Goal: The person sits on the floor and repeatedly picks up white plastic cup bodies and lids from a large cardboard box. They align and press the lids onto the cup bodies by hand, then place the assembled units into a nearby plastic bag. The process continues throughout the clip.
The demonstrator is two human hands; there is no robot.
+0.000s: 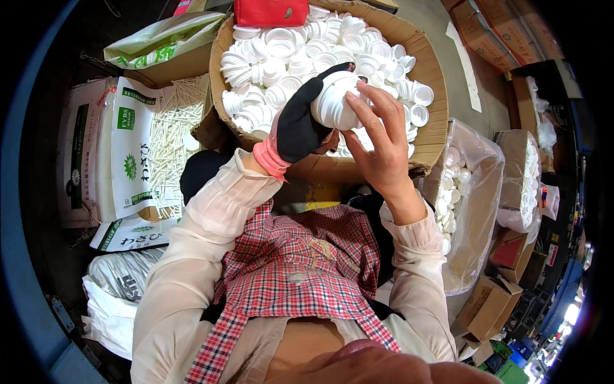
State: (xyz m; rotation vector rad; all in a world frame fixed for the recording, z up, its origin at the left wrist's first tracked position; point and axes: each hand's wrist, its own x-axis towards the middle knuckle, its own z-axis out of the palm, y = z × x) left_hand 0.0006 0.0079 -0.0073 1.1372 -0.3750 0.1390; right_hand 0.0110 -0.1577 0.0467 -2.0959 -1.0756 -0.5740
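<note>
My left hand (299,125), in a black glove with a pink cuff, is closed around white round plastic caps (335,102) that look stacked together. The bare fingers of my right hand (385,144) are bent against the right side of these caps, with the thumb at their lower edge. Both hands are raised over a large cardboard box (433,77) heaped with loose white plastic lids (281,43). How many caps are in my grasp I cannot tell.
A red pouch (270,13) rests at the box's far edge. On the left, thin white sticks (176,128) fill an open container beside printed bags (134,121). To the right, a plastic-lined box (476,205) holds small white pieces (451,192), with more cartons (489,307) beyond.
</note>
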